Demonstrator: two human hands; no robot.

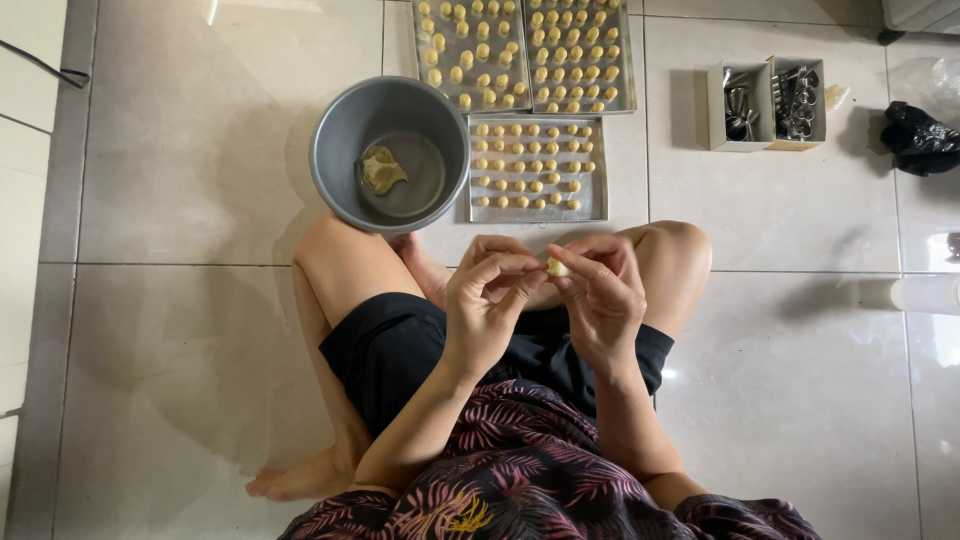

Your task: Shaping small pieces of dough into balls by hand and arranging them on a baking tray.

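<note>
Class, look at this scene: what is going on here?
A person sits on the tiled floor, pinching a small dough piece between the left hand and right hand. Ahead lie three trays lined with dough pieces, and a grey bowl holding a leftover lump of dough.

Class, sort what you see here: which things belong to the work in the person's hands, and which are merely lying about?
In use: dough piece pinched by left hand and right hand; grey bowl with leftover dough; three trays of shaped pieces.

Lying about: boxes of metal tools; black bag.
</note>
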